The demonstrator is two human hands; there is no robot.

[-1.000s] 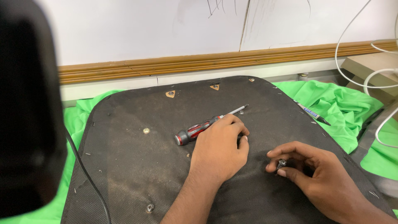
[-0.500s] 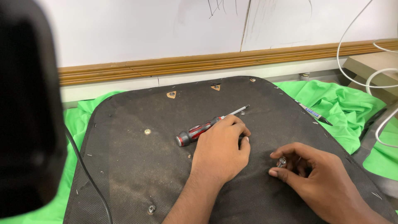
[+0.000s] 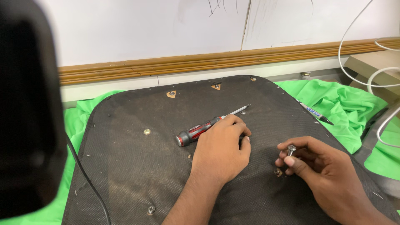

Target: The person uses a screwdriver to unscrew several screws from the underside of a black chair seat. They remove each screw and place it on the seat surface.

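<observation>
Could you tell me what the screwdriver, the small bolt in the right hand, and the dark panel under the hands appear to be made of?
Screwdriver: bright, shiny metal shaft; the red, grey and black handle looks like moulded plastic, perhaps with rubber grip. Bolt, pinched in the right hand: silvery and reflective, so likely steel. Dark panel: matte black with a fine woven texture and dusty patches, probably a fabric covering stapled over a board.
</observation>
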